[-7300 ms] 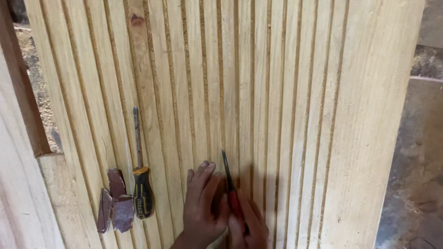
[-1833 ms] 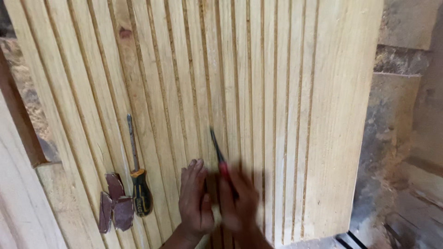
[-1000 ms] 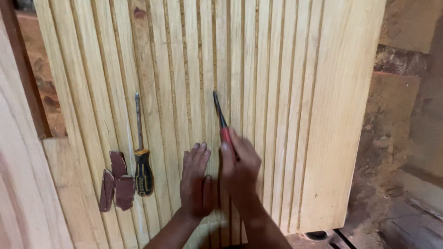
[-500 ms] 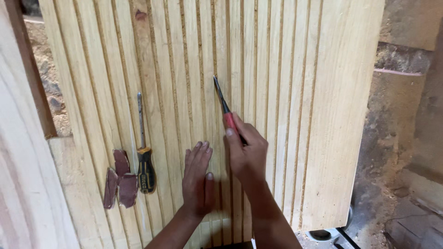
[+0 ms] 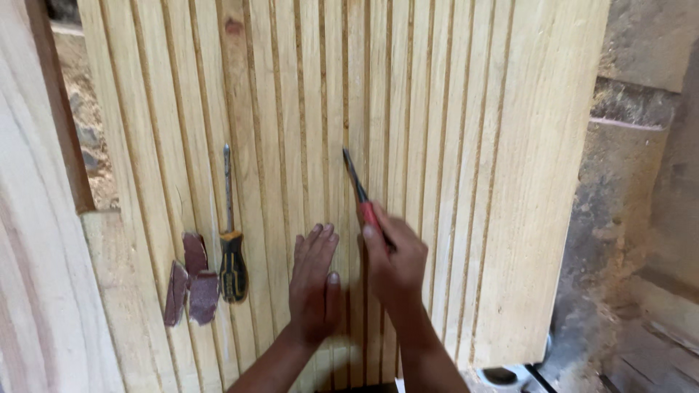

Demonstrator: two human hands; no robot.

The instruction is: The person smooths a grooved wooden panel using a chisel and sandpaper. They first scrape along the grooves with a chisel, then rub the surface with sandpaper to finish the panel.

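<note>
Fingers (image 5: 378,234) of the right hand (image 5: 393,266) pinch a red tool (image 5: 358,191), its tip in a groove of the panel (image 5: 437,145) at 12 o'clock. Left hand (image 5: 314,280) lies flat, fingers together. Grooves look cut; a screwdriver (image 5: 231,240) and sandpaper (image 5: 191,280) lie at 9 o'clock.

Soft, even daylight lit the panel (image 5: 437,145); no glare. Faint shadow fell under the right hand (image 5: 393,262), which was slightly motion-blurred. Right of the panel, dimmer, softer.
</note>
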